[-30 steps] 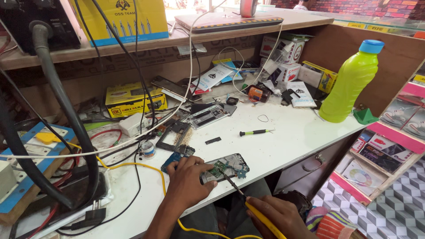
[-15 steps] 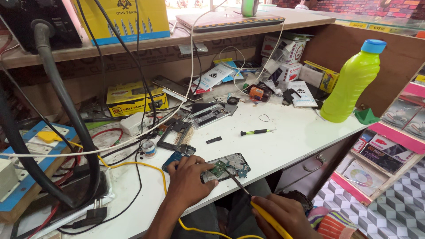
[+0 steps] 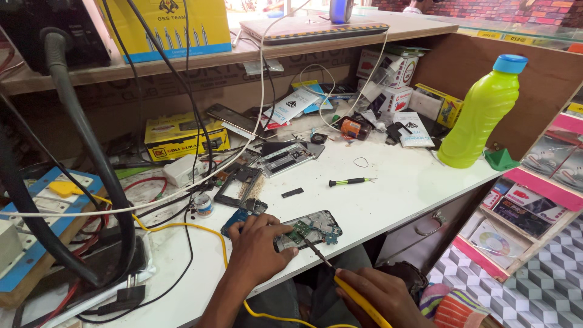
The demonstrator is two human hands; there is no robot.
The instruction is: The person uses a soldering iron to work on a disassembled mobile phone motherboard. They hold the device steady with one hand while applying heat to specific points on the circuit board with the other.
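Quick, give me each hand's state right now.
Left hand: closed on the opened phone, pinning it to the table.
Right hand: closed around the yellow soldering iron.

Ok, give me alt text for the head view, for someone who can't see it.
At a cluttered white workbench, the left hand steadies an opened phone with its circuit board exposed, while the right hand holds a yellow-handled soldering iron with its tip at the board. A small screwdriver lies behind, and a green bottle stands far right.
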